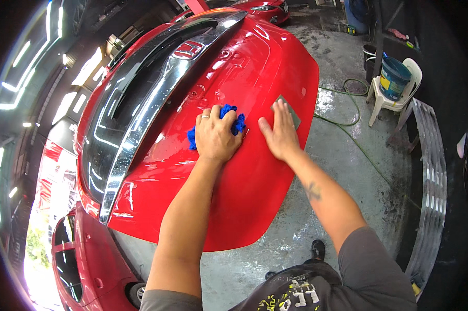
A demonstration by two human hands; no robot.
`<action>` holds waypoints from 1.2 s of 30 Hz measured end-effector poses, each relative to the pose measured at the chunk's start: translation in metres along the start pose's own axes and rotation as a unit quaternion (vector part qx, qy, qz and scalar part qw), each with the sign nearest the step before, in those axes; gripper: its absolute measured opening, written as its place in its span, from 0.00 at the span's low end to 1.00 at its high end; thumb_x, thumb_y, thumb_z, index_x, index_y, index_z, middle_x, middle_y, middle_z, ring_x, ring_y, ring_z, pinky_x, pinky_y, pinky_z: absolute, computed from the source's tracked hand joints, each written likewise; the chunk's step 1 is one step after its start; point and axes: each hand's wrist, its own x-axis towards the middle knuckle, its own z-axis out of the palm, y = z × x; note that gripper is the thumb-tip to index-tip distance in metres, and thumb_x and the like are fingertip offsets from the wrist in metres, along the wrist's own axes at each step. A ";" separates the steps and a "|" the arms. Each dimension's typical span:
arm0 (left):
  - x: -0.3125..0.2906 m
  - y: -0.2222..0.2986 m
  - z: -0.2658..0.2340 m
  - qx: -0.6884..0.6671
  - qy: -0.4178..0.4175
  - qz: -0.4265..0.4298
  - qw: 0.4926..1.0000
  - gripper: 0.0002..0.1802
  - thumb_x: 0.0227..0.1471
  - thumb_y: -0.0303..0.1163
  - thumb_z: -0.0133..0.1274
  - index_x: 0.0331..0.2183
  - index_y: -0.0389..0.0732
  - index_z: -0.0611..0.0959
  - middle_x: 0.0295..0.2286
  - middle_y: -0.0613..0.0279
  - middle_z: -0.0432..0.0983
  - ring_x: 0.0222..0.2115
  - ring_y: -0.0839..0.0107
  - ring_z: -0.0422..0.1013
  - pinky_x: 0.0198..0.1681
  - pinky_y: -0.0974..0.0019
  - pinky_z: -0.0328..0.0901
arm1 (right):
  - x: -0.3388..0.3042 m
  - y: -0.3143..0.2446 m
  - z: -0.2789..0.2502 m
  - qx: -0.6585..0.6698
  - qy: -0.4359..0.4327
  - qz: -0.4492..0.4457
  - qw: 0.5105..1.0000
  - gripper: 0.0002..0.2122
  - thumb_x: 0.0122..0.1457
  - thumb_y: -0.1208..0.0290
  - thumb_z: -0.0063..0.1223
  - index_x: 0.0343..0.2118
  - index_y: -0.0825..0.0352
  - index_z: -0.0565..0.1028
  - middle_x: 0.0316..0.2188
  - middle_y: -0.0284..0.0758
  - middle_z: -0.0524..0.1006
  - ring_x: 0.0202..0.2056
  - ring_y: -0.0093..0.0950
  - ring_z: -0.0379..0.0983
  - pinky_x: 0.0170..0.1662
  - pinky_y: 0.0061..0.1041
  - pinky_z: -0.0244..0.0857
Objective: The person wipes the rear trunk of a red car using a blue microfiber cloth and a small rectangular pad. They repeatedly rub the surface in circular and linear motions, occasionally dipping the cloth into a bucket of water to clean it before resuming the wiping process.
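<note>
A red tailgate (244, 181), wet and shiny in places, lies below both hands. My left hand (218, 136) is closed round a crumpled blue cloth (239, 124), pressed on the red panel. To its right, my right hand (281, 132) lies flat with fingers stretched over a grey-green rectangular sheet (293, 115) that looks like sandpaper. The thumb stands apart; the palm hides part of the sheet. A chrome trim strip (156, 98) with an emblem crosses the tailgate beside the dark rear window (135, 98).
At the right, a blue bucket (394, 78) stands on a white plastic chair (413, 72). A green hose (366, 150) trails over the grey floor (343, 171). Slatted metal shelving (434, 171) stands farther right. Another red car (96, 254) is at lower left.
</note>
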 end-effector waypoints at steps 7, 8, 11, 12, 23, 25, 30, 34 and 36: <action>-0.018 -0.014 0.004 0.011 -0.002 -0.006 1.000 0.19 0.43 0.36 0.71 0.41 0.50 0.89 0.45 0.53 0.80 0.48 0.49 0.76 0.54 0.46 0.68 | -0.204 -0.102 0.007 0.049 -0.189 -0.244 0.950 0.49 0.70 0.33 0.49 0.76 0.78 0.56 0.79 0.61 0.53 0.80 0.60 0.45 0.81 0.60 0.38; -0.020 -0.015 0.006 0.013 -0.001 -0.007 1.000 0.19 0.43 0.36 0.71 0.41 0.50 0.89 0.45 0.53 0.80 0.48 0.49 0.76 0.54 0.46 0.68 | -0.182 -0.091 0.005 0.028 -0.194 -0.252 0.948 0.50 0.70 0.33 0.49 0.76 0.78 0.56 0.79 0.62 0.53 0.80 0.60 0.45 0.81 0.60 0.39; -0.006 -0.004 0.005 0.010 0.002 -0.002 1.000 0.19 0.43 0.37 0.73 0.40 0.49 0.89 0.46 0.52 0.81 0.48 0.48 0.77 0.54 0.46 0.69 | -0.027 -0.009 0.005 -0.067 0.013 -0.056 0.996 0.43 0.77 0.39 0.41 0.77 0.77 0.55 0.80 0.61 0.50 0.81 0.57 0.42 0.82 0.55 0.37; -0.001 0.000 0.005 0.009 0.003 0.001 1.000 0.18 0.44 0.37 0.74 0.40 0.49 0.89 0.47 0.51 0.81 0.48 0.48 0.77 0.54 0.46 0.70 | 0.020 0.013 -0.007 -0.034 0.002 -0.007 0.999 0.42 0.78 0.40 0.40 0.78 0.78 0.54 0.80 0.61 0.49 0.82 0.57 0.41 0.83 0.54 0.36; -0.014 -0.011 0.008 0.018 -0.016 -0.014 1.000 0.20 0.43 0.42 0.75 0.39 0.48 0.89 0.44 0.50 0.81 0.46 0.46 0.77 0.53 0.45 0.69 | -0.149 -0.062 0.007 0.047 -0.112 -0.260 0.958 0.46 0.69 0.36 0.52 0.73 0.77 0.62 0.78 0.60 0.57 0.79 0.59 0.51 0.81 0.57 0.41; -0.016 -0.010 0.005 0.005 -0.018 -0.018 1.000 0.22 0.42 0.44 0.76 0.41 0.49 0.91 0.44 0.49 0.82 0.46 0.46 0.78 0.53 0.44 0.70 | -0.047 -0.022 -0.003 -0.007 0.020 -0.131 0.991 0.39 0.70 0.45 0.57 0.71 0.74 0.64 0.74 0.63 0.61 0.76 0.61 0.55 0.79 0.57 0.47; -0.016 -0.010 -0.002 -0.006 -0.042 -0.033 0.999 0.26 0.40 0.51 0.79 0.41 0.53 0.91 0.45 0.51 0.82 0.50 0.47 0.79 0.54 0.42 0.71 | 0.020 0.044 0.014 0.059 0.044 -0.075 0.994 0.32 0.74 0.55 0.60 0.69 0.77 0.68 0.74 0.58 0.65 0.76 0.53 0.59 0.78 0.49 0.52; -0.004 -0.001 0.008 0.010 0.025 -0.102 0.994 0.24 0.42 0.54 0.76 0.39 0.53 0.91 0.42 0.54 0.79 0.49 0.50 0.76 0.54 0.46 0.70 | -0.121 -0.039 -0.012 0.057 -0.088 -0.243 0.964 0.39 0.72 0.55 0.60 0.75 0.77 0.59 0.78 0.60 0.56 0.79 0.60 0.49 0.80 0.61 0.43; -0.002 0.028 0.004 -0.018 0.047 -0.180 0.982 0.22 0.43 0.51 0.76 0.38 0.51 0.90 0.41 0.54 0.79 0.47 0.50 0.76 0.53 0.46 0.70 | -0.162 -0.044 -0.029 0.092 -0.170 -0.299 0.935 0.39 0.70 0.57 0.63 0.75 0.74 0.59 0.79 0.60 0.55 0.79 0.61 0.49 0.79 0.61 0.45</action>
